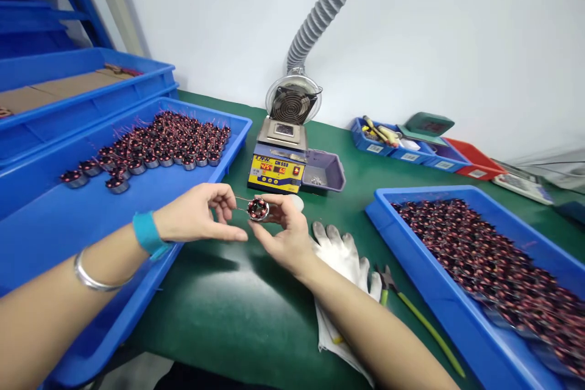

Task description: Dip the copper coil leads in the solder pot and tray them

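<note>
My right hand [286, 234] holds a small round motor stator [258, 209] with dark red copper windings, above the green table [228, 311]. My left hand [201, 214], with a blue wrist strap and a silver bangle, pinches the stator's thin wire leads [240, 203] just left of it. Both hands meet in front of a yellow-faced solder pot [278, 161].
A blue tray [68, 225] at the left carries rows of stators [159, 143]. A blue tray [461, 311] at the right is heaped with more stators. White gloves [342, 256] and green-handled cutters [411, 308] lie between. A fume hose [326, 6], small parts bins [402, 149] and a grey scoop tray [322, 170] stand behind.
</note>
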Demonstrator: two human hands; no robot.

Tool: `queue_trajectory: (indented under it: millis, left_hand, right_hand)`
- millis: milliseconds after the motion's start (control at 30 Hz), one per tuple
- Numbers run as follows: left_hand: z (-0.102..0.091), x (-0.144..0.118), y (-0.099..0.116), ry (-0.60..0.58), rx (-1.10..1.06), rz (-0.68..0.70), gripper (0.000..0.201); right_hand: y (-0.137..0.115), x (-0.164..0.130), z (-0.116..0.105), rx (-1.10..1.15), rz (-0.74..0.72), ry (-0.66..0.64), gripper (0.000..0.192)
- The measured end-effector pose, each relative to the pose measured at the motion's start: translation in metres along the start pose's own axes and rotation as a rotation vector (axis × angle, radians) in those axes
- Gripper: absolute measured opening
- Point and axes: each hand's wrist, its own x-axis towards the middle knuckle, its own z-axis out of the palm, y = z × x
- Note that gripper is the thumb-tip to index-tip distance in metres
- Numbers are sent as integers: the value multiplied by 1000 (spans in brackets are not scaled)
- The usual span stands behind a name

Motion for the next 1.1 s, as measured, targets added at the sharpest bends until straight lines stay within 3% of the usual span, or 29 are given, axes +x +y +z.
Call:
queue_trajectory:
  millis: [133, 233, 433, 500, 567, 633, 733, 800, 933, 1100]
  left_hand:
    - [16, 6, 1, 27, -97, -4, 43]
    - [18, 7, 5, 120, -121, 4, 46]
    - [2, 12, 7, 561, -444, 48, 44]
    - [1, 15, 5, 589, -503, -5, 43]
    - [7, 16, 2, 459, -471, -112, 45]
    - [18, 16, -3, 211, -349, -200, 47]
    - [34, 14, -16, -192, -105, -234, 47]
    - [39, 15, -24, -343, 19, -239, 45]
    - [37, 19, -32, -340, 127, -241, 47]
    - [36, 23, -33, -359, 158, -268, 50]
  right_hand:
    - [0, -1, 0, 5, 1, 2, 32]
    - [-1, -1, 0, 69, 39, -64, 35]
    - [-5, -1, -4, 179, 86, -85, 39]
    - [-5, 5, -9, 185, 80, -55, 41]
    - [-5, 18, -18, 178, 77, -4, 42]
    - [-4, 42, -33, 132, 61, 63, 42]
    - [-4, 97, -62, -82, 16, 168, 35]
    - [-3, 139, -79, -299, 22, 213, 28]
    - [2, 209, -95, -695, 116, 273, 30]
    - [12, 249, -90, -905, 229, 284, 31]
